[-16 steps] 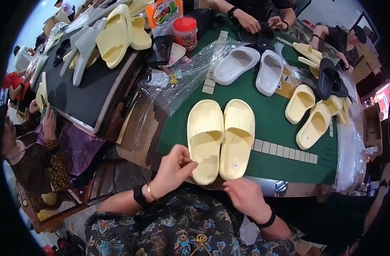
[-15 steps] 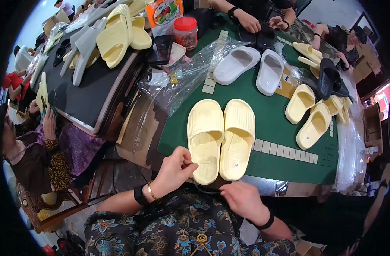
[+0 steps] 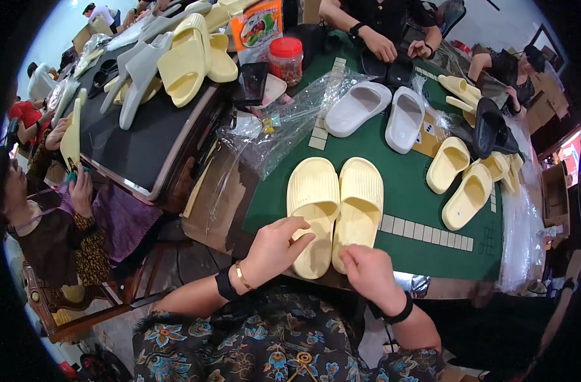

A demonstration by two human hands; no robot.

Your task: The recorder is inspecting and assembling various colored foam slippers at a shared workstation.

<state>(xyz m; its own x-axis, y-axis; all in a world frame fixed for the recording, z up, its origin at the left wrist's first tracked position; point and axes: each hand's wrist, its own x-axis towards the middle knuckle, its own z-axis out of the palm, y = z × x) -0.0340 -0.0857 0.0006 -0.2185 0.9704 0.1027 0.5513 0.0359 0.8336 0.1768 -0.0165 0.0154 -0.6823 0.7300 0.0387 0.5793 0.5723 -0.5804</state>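
Observation:
Two pale yellow slide sandals lie side by side on the green table [image 3: 418, 191], heels toward me. My left hand [image 3: 274, 249] rests its fingers on the heel of the left sandal [image 3: 313, 207]. My right hand [image 3: 365, 274] curls at the heel of the right sandal [image 3: 359, 204], touching its near edge; I cannot tell whether it grips it. Both wrists wear dark bands, and the left also has a gold bracelet.
White sandals [image 3: 379, 111] and more yellow ones [image 3: 459, 181] lie farther back and right. Crumpled clear plastic bags [image 3: 284, 130] sit left of my pair. A dark conveyor [image 3: 144, 121] at left carries sandals. A red-lidded jar [image 3: 286, 60] stands behind. Other people work around the table.
My right hand has come up from below the table edge to the right sandal's heel. My left hand stays on the left sandal.

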